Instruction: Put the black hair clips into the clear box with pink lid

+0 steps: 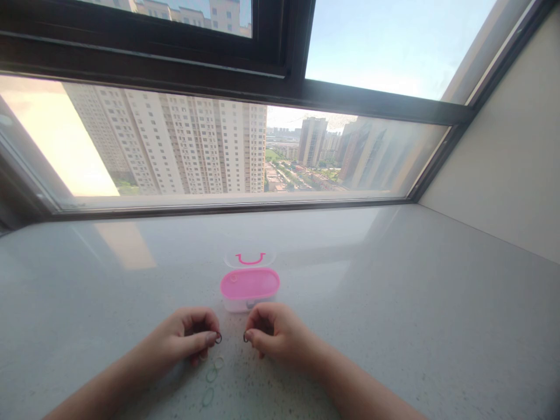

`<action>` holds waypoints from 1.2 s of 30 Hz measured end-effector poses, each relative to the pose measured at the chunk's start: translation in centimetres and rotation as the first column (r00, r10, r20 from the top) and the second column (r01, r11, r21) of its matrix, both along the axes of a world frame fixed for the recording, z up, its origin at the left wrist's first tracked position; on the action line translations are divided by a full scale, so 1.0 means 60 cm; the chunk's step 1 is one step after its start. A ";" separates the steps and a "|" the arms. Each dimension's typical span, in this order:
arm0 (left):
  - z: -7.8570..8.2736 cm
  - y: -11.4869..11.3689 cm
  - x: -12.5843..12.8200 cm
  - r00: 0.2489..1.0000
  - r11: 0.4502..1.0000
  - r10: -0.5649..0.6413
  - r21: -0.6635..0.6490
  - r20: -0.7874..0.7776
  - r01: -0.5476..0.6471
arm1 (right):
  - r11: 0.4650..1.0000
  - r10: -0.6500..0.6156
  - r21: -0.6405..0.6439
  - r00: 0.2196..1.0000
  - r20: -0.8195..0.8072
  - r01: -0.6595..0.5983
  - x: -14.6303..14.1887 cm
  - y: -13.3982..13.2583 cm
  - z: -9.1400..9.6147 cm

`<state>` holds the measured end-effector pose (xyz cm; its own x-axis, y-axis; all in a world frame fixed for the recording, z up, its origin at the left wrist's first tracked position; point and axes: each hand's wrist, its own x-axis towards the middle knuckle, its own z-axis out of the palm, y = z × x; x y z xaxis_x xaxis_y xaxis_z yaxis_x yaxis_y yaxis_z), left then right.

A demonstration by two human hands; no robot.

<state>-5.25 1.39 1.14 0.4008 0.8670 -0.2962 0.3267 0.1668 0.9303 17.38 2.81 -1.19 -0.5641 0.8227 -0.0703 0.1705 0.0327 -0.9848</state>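
My left hand (188,335) is closed in a pinch on a small dark hair tie (219,338), which shows as a loop at the fingertips. A short gap away, my right hand (275,332) pinches another small dark hair tie (245,337) between thumb and forefinger. Below and between the hands, pale green and yellowish hair ties (212,375) lie loose in a rough line on the speckled white sill. Just beyond the hands stands a clear oval box with a pink rim (249,304); a pale ring shows at its upper left, and something dark is at its front.
Behind the box lies a clear lid with a pink handle (251,262). The speckled sill (394,326) runs back to a dark-framed window (280,204), with tall buildings outside. A pale wall (503,163) bounds the right side.
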 end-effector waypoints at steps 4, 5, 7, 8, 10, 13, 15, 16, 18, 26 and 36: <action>0.001 0.000 0.001 1.000 1.000 0.005 -0.013 0.008 -0.005 | 1.000 0.006 -0.007 1.000 -0.017 -0.006 0.000 -0.001 0.000; 0.001 0.000 0.001 1.000 1.000 0.005 -0.010 0.008 -0.005 | 1.000 0.008 -0.007 1.000 -0.024 -0.008 0.000 -0.001 -0.001; 0.000 0.000 0.001 1.000 1.000 0.004 -0.005 0.008 -0.004 | 1.000 0.009 -0.004 1.000 -0.028 -0.009 0.000 -0.002 -0.002; 0.000 0.000 0.001 1.000 1.000 0.003 -0.003 0.007 -0.003 | 1.000 0.008 -0.002 1.000 -0.025 -0.008 0.000 -0.002 -0.002; -0.002 0.000 0.000 1.000 1.000 0.001 -0.005 0.007 -0.001 | 1.000 0.006 -0.005 1.000 -0.019 -0.006 0.001 -0.002 -0.003; -0.003 0.001 -0.001 1.000 1.000 -0.002 -0.002 0.010 0.002 | 1.000 0.004 -0.005 1.000 -0.023 -0.004 0.001 -0.002 -0.003; -0.003 0.001 0.000 1.000 1.000 -0.002 -0.003 0.009 0.002 | 1.000 0.006 -0.001 1.000 -0.027 -0.006 0.001 -0.001 -0.003; -0.003 0.001 0.000 1.000 1.000 0.000 -0.005 0.010 0.000 | 1.000 0.006 0.003 1.000 -0.027 -0.006 0.001 0.000 -0.003; -0.002 0.001 0.000 1.000 1.000 -0.003 -0.007 0.011 0.003 | 1.000 0.005 0.006 1.000 -0.025 -0.005 0.001 0.001 -0.004; -0.001 0.000 0.001 1.000 1.000 -0.002 -0.004 0.007 0.002 | 1.000 -0.001 0.003 1.000 -0.015 0.001 0.000 -0.001 0.000; -0.003 0.001 0.000 1.000 1.000 -0.009 0.005 -0.004 0.009 | 1.000 0.000 0.009 1.000 -0.009 0.000 0.000 0.001 -0.005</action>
